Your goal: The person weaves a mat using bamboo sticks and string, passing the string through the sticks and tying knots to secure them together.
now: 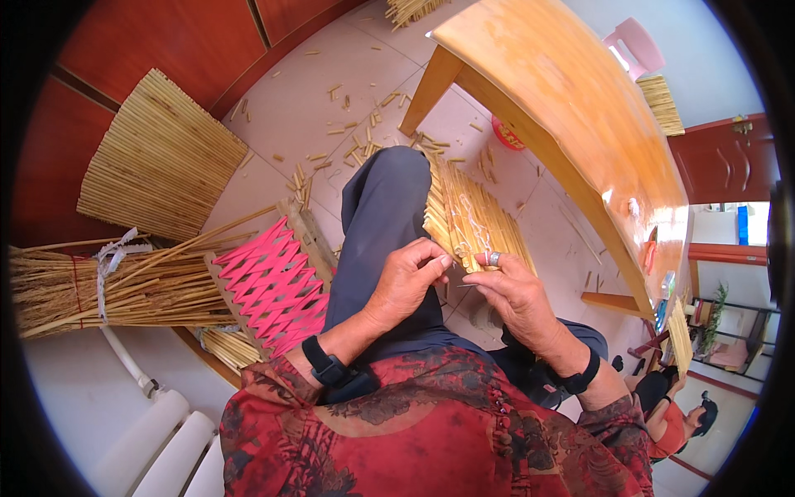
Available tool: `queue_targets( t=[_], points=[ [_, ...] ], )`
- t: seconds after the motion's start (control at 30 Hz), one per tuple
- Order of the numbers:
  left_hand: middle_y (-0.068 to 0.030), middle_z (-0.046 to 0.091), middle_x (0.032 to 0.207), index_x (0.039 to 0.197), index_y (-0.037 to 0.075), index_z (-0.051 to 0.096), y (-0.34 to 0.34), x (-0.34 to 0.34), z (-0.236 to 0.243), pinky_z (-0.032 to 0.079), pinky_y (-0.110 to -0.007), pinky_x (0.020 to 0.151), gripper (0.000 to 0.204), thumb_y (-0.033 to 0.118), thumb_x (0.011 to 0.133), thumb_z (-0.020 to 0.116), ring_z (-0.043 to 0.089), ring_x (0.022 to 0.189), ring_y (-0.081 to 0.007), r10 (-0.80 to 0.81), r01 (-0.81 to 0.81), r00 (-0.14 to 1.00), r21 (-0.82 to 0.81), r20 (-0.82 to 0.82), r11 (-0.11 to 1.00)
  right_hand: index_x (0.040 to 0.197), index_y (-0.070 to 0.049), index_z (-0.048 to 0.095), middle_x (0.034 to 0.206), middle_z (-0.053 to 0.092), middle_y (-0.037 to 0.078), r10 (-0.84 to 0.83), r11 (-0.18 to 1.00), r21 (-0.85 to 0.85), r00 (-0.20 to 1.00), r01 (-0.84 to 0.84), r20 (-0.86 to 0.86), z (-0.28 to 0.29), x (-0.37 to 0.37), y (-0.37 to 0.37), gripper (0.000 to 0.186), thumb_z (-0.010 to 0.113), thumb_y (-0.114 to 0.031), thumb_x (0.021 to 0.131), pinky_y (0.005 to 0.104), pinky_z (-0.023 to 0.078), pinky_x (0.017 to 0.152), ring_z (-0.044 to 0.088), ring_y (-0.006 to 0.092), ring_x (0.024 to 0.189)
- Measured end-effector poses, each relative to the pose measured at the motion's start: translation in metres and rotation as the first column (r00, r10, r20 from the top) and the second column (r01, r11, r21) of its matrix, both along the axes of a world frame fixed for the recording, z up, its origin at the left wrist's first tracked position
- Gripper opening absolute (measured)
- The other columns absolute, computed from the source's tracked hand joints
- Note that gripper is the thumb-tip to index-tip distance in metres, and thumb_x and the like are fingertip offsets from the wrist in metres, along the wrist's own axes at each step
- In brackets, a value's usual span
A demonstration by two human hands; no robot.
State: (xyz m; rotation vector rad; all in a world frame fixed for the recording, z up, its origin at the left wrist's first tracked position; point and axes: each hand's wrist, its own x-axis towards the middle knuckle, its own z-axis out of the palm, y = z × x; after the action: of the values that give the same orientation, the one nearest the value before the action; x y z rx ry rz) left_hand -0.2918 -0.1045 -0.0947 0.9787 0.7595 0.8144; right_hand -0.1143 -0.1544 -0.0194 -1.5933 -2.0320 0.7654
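A mat of straw-coloured stalks (509,224) lies slantwise beside my right knee, with white thread (472,222) looped loosely over it. At the mat's near end, my right hand (515,296) has thumb and forefinger pinched on a thin needle (468,286); a ring shows on one finger. My left hand (406,277) is just left of that end, thumb and fingertips pressed together. What it pinches is too small to make out. A narrow gap separates the two hands.
A stool with pink webbing (273,290) stands at left, near a bundle of long stalks (124,286). Another stalk mat (161,157) leans on the red cabinet. Cut stalk pieces (360,149) litter the floor. A wooden table (571,116) stands ahead right; another person (675,427) sits far right.
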Motion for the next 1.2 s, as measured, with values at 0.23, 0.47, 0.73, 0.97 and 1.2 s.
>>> queue_targets(
  t=[0.23,0.47,0.73,0.97,1.2],
  points=[
    [-0.0053,0.059,0.076,0.082,-0.001,0.059,-0.008,-0.010,-0.005,0.046,-0.023,0.056,0.013,0.011,0.085,0.055,0.058,0.065,-0.0109,-0.049,0.063,0.997,-0.285,0.055,0.957,0.101,-0.001,0.061,0.086,0.060,0.007,-0.430,0.844,-0.517,0.754,0.140,-0.498,0.003,0.016,0.019,0.019,0.053,-0.012,0.088,0.0249,0.046,0.073,0.058,0.0144,0.080],
    [-0.0057,0.059,0.081,0.088,0.000,0.057,-0.008,-0.007,0.012,0.048,-0.023,0.055,0.013,0.012,0.084,0.057,0.059,0.067,-0.0123,-0.027,0.038,0.999,-0.370,0.036,0.928,0.101,0.001,0.059,0.077,0.055,0.002,-0.378,0.856,-0.495,0.834,0.148,-0.403,0.007,0.013,0.030,0.020,0.049,-0.012,0.090,0.0199,0.044,0.062,0.052,0.0064,0.067],
    [-0.0046,0.059,0.081,0.091,-0.001,0.058,-0.001,0.006,0.002,0.048,-0.023,0.059,0.013,0.011,0.085,0.057,0.058,0.074,-0.0102,-0.026,0.044,0.995,-0.206,0.093,0.978,0.095,-0.002,0.056,0.075,0.052,0.004,-0.252,0.913,-0.363,0.956,0.184,-0.151,0.021,-0.012,0.021,0.019,0.062,-0.009,0.078,0.0262,0.044,0.060,0.052,0.0133,0.064],
    [-0.0052,0.059,0.083,0.084,-0.002,0.059,0.009,0.010,0.000,0.044,-0.022,0.071,0.014,0.011,0.087,0.053,0.056,0.078,-0.0089,-0.010,0.010,0.999,0.021,0.034,1.000,0.098,-0.004,0.053,0.075,0.051,0.010,-0.143,0.987,-0.046,0.976,0.153,0.166,0.007,-0.008,0.018,0.031,0.066,-0.006,0.070,0.0325,0.044,0.058,0.051,0.0213,0.061],
    [-0.0079,0.059,0.092,0.089,-0.002,0.058,0.040,0.045,0.025,0.047,-0.027,0.077,0.012,0.008,0.088,0.050,0.059,0.086,-0.0143,-0.046,0.068,0.956,-0.065,0.289,0.996,0.094,-0.001,0.057,0.064,0.043,0.000,-0.366,0.930,-0.040,0.930,0.365,-0.040,0.030,0.024,0.030,0.020,0.061,-0.004,0.075,0.0213,0.037,0.052,0.039,0.0073,0.056]
  ],
)
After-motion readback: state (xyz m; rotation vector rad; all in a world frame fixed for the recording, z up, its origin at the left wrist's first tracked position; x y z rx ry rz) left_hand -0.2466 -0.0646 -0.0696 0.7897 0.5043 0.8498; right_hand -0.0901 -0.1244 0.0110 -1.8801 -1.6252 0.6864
